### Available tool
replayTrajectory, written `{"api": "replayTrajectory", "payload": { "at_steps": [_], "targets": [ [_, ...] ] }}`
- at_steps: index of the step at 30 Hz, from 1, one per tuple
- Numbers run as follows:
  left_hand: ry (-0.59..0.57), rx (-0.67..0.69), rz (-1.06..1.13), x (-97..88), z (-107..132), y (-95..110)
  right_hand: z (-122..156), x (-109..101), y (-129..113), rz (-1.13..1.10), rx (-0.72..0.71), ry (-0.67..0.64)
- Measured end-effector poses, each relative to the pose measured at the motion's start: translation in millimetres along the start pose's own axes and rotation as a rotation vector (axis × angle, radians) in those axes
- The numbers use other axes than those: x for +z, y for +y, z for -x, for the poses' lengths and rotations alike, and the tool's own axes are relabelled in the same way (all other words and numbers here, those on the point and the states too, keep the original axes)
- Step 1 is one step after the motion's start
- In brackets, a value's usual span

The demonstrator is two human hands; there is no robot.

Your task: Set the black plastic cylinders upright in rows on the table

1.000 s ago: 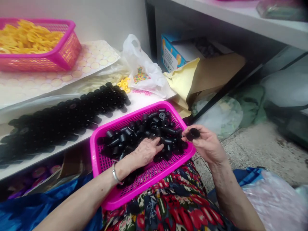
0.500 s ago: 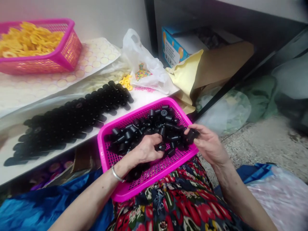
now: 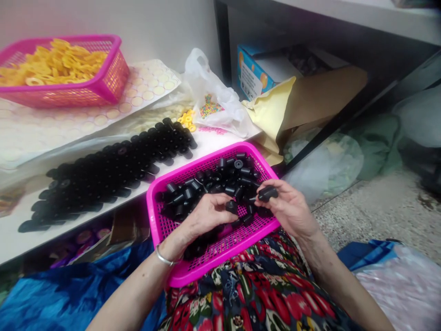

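A pink plastic basket [image 3: 223, 254] rests on my lap, holding many loose black cylindrical plastic parts [image 3: 189, 192]. Over its middle, my left hand [image 3: 206, 215] pinches a black plastic part [image 3: 231, 207] between thumb and fingers. Near the basket's right rim, my right hand [image 3: 289, 209] grips another black cylindrical part [image 3: 268, 194], which lies sideways with a thin end pointing left. The two held parts are apart. On the white table to the left, many black cylinders [image 3: 113, 168] stand packed in slanting rows.
A second pink basket [image 3: 115, 76] with yellow plastic pieces stands at the back left on a sheet of circles [image 3: 148, 87]. Beside it are small yellow rings [image 3: 187, 120] and a white plastic bag [image 3: 227, 103] with coloured beads. A blue box [image 3: 255, 76] sits under the shelf.
My left hand has lifted a black part up from the pile. My right hand has shifted slightly left, turning its black part sideways. The whole view has moved a little.
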State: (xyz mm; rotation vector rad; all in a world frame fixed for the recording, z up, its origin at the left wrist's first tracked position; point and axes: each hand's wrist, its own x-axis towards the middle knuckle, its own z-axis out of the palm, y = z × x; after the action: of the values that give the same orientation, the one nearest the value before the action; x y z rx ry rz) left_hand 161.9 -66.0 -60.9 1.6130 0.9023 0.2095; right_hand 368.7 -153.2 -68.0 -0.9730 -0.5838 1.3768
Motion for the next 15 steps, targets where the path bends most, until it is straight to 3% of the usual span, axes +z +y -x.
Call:
{"api": "replayTrajectory", "payload": {
  "at_steps": [3,5,9,11,15],
  "targets": [
    [0.211,0.139,-0.405,-16.1,2,-6,1,-16,-8,0.034,-0.030,0.097],
    [0.265,0.206,-0.538,-19.9,4,-10,3,-24,-10,0.069,-0.021,0.143],
    [0.042,0.316,-0.721,-4.4,0,-11,8,-29,-4,0.137,-0.013,0.142],
    [-0.073,0.301,-0.906,9.6,-6,-9,8,-27,-1,0.152,-0.021,0.121],
    [-0.111,0.180,-1.181,33.4,-19,-12,6,-18,1,0.129,-0.003,0.082]
  ]
}}
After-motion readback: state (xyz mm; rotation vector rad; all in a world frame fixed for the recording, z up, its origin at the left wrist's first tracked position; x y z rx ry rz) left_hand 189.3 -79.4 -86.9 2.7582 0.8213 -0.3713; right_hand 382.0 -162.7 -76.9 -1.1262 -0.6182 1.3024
